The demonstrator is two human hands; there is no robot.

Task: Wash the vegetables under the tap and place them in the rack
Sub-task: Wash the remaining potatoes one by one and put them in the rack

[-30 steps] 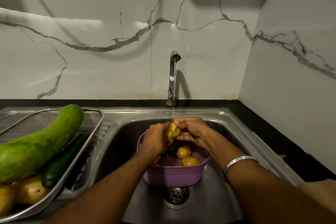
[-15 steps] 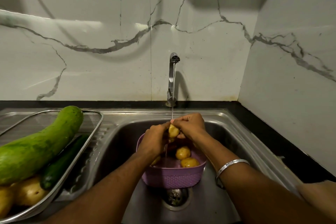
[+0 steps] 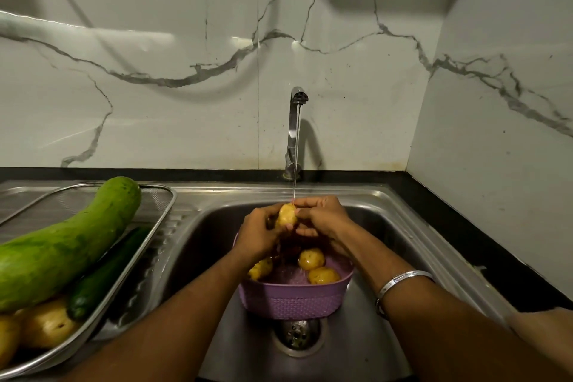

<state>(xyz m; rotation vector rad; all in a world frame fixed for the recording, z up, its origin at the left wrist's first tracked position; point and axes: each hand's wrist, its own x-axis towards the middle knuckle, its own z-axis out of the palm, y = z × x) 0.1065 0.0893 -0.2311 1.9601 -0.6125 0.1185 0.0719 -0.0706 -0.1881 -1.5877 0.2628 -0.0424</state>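
Note:
Both hands hold one small yellow potato (image 3: 287,214) under a thin stream from the tap (image 3: 294,130). My left hand (image 3: 259,234) grips it from the left, my right hand (image 3: 322,215) curls round it from the right. Below them a purple plastic basket (image 3: 294,299) stands in the sink (image 3: 387,205) with three more potatoes (image 3: 311,259) inside. The metal mesh rack (image 3: 161,214) on the left drainboard holds a big pale-green gourd (image 3: 71,242), a dark cucumber (image 3: 105,273) and washed potatoes (image 3: 46,324).
The sink drain (image 3: 297,333) lies just in front of the basket. A black counter strip (image 3: 449,220) runs behind and to the right of the sink, under marble walls. A metal bangle (image 3: 403,281) is on my right wrist.
The hands have turned the potato under the stream and lifted it slightly; my right hand's fingers now wrap further over its top. The basket and rack have not moved.

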